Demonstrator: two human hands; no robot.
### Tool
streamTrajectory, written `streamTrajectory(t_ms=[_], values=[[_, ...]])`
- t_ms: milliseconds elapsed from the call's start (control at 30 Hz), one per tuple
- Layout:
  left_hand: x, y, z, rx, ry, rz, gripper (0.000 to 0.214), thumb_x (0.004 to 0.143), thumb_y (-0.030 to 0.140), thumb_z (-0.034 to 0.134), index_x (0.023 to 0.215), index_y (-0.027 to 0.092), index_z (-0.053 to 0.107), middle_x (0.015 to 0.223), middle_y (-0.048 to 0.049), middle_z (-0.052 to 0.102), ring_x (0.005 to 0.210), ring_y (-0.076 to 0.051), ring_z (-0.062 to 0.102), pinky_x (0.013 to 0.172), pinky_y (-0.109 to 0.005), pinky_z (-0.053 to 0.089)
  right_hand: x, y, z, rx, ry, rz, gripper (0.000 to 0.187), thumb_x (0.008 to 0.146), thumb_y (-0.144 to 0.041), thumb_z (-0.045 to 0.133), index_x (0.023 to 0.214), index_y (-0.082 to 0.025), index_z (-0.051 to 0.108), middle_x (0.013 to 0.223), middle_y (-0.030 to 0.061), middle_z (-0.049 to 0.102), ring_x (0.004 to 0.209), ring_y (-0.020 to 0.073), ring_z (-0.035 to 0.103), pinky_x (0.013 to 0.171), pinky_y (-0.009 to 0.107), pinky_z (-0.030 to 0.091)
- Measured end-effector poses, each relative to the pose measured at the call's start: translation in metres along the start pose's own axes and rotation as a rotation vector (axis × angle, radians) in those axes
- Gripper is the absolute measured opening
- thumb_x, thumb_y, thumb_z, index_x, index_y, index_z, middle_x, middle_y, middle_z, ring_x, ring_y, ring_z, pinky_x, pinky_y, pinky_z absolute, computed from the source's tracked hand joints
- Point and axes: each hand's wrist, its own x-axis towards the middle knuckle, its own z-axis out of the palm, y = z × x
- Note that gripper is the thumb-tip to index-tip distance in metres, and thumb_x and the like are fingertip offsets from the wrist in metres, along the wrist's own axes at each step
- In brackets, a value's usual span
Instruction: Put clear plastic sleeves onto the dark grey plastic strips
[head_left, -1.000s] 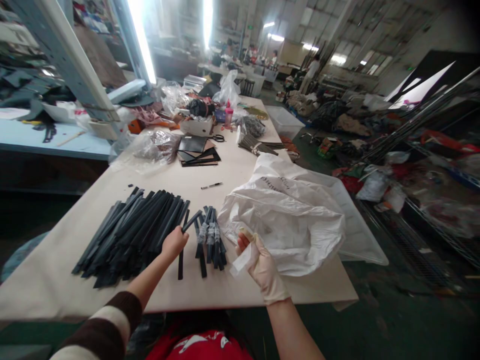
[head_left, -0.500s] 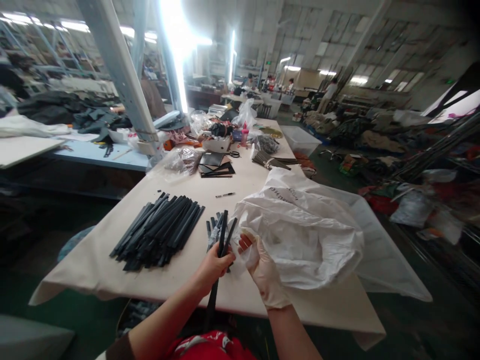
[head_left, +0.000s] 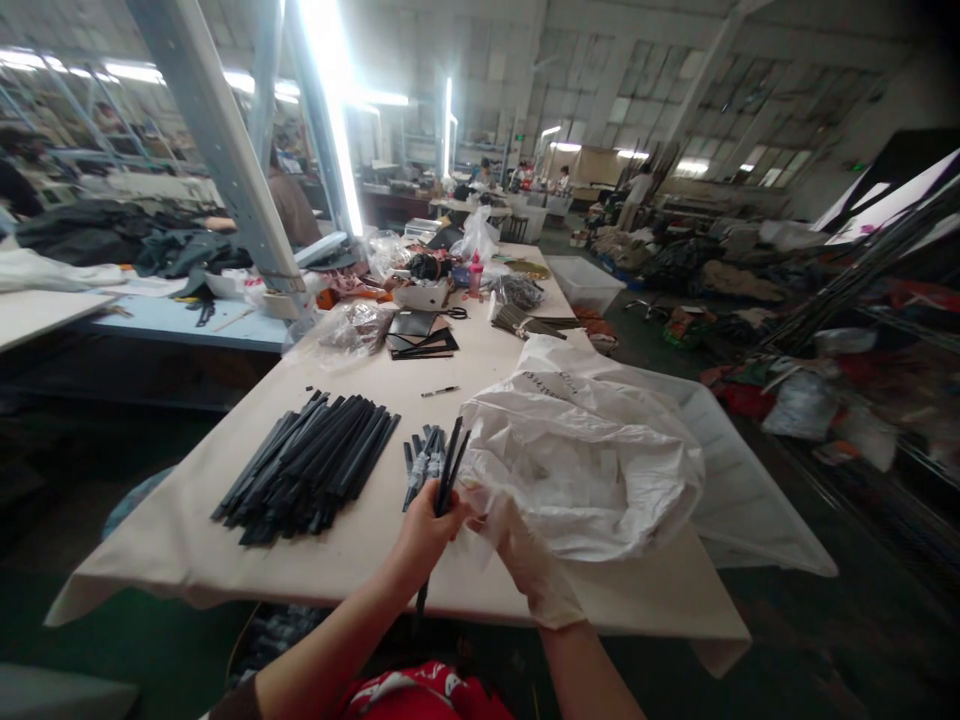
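Note:
My left hand [head_left: 427, 522], bare, is closed around a few long black strips [head_left: 453, 462], which point up and away and trail below the table edge. My right hand [head_left: 519, 552], in a pale glove with bare fingertips, is beside them. Its fingers are bent together on what looks like a thin piece of clear plastic film [head_left: 480, 540], partly blurred. Just behind my left hand lie short bundles of black strips [head_left: 424, 462] wrapped in clear plastic. A large pile of loose black strips [head_left: 307, 468] lies to the left. To the right is an open white sack [head_left: 660, 450] with clear plastic inside.
A pen [head_left: 439, 392] lies on the cloth-covered table [head_left: 172, 530]. Farther back are black flat pieces [head_left: 420, 335], scissors [head_left: 455, 313], plastic bags and a pink bottle [head_left: 475, 275]. A metal post [head_left: 225, 150] rises at the left; a translucent bin [head_left: 750, 480] stands right.
My right hand has moved left and its fingers have closed in toward the strips in my left hand. The left hand keeps its hold. The whole view has shifted slightly.

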Motion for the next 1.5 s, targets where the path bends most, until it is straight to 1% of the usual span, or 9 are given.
streamTrajectory(t_ms=[233,500,700,833,900,1000,1200,1367,1500], values=[[-0.024,0.025,-0.029,0.147,-0.181,0.015,0.025,0.079,0.043,0.047,0.076,0.018,0.048,0.047,0.008,0.045,0.035,-0.006,0.035,0.038,-0.018,0.028,0.011,0.0,-0.008,-0.097,0.293,-0.115,0.032,0.062,-0.042,0.075,0.057,-0.016,0.057,0.052,-0.0042,0.05,0.048,0.007,0.04,0.047,0.022,0.033],[-0.039,0.019,-0.045,0.156,-0.294,-0.102,0.031,0.075,0.049,0.049,0.069,0.018,0.048,0.05,0.0061,0.048,0.034,-0.005,0.041,0.034,-0.017,0.029,0.015,-0.02,0.017,0.059,0.187,-0.078,0.036,0.065,-0.046,0.073,0.061,-0.019,0.049,0.052,-0.0064,0.04,0.044,0.0052,0.03,0.04,0.02,0.026],[-0.031,0.021,-0.044,0.152,-0.321,-0.189,0.027,0.075,0.044,0.048,0.068,0.018,0.045,0.048,0.0065,0.051,0.032,-0.005,0.041,0.032,-0.016,0.029,0.019,-0.015,0.023,-0.363,0.197,-0.214,0.036,0.066,-0.045,0.071,0.054,-0.017,0.052,0.051,-0.005,0.041,0.048,0.0072,0.035,0.046,0.022,0.028],[-0.023,0.023,-0.052,0.105,-0.374,-0.207,0.028,0.074,0.046,0.049,0.07,0.018,0.044,0.05,0.0049,0.054,0.036,-0.006,0.047,0.033,-0.016,0.031,0.02,-0.014,0.025,-0.595,0.034,-0.102,0.033,0.062,-0.045,0.073,0.056,-0.016,0.059,0.049,-0.0043,0.045,0.046,0.0078,0.034,0.046,0.024,0.024],[-0.019,0.021,-0.058,0.096,-0.4,-0.233,0.03,0.072,0.047,0.052,0.071,0.019,0.043,0.052,0.0043,0.056,0.037,-0.007,0.05,0.034,-0.016,0.032,0.021,-0.015,0.021,-0.6,0.072,-0.102,0.034,0.064,-0.047,0.071,0.058,-0.016,0.059,0.048,-0.0046,0.045,0.045,0.0078,0.034,0.045,0.024,0.022],[-0.012,0.015,-0.062,0.124,-0.372,-0.23,0.032,0.07,0.047,0.054,0.081,0.019,0.044,0.046,0.0077,0.053,0.03,-0.005,0.042,0.032,-0.015,0.028,0.022,-0.013,0.019,-0.587,0.21,-0.199,0.037,0.068,-0.05,0.067,0.056,-0.017,0.055,0.047,-0.0057,0.04,0.047,0.0076,0.032,0.046,0.024,0.023],[-0.002,0.009,-0.066,0.184,-0.278,-0.141,0.035,0.074,0.052,0.047,0.084,0.018,0.046,0.037,0.0119,0.041,0.026,-0.004,0.028,0.029,-0.015,0.018,0.023,0.002,0.027,-0.529,0.045,0.013,0.04,0.069,-0.056,0.063,0.063,-0.017,0.061,0.045,-0.0062,0.035,0.043,0.0071,0.028,0.043,0.024,0.02],[0.002,-0.005,-0.062,0.225,-0.318,-0.175,0.035,0.072,0.053,0.05,0.066,0.02,0.042,0.037,0.0094,0.042,0.028,-0.003,0.029,0.031,-0.016,0.019,0.039,0.005,0.019,-0.26,0.351,-0.122,0.038,0.069,-0.056,0.064,0.066,-0.017,0.062,0.045,-0.007,0.03,0.043,0.0066,0.023,0.042,0.024,0.018],[0.008,-0.017,-0.054,0.178,-0.22,-0.172,0.039,0.07,0.058,0.048,0.065,0.02,0.042,0.036,0.0101,0.039,0.027,-0.004,0.028,0.031,-0.017,0.02,0.045,0.024,0.022,-0.3,0.232,0.036,0.045,0.068,-0.056,0.064,0.05,-0.016,0.054,0.044,-0.0056,0.034,0.043,0.0067,0.027,0.044,0.024,0.023]])
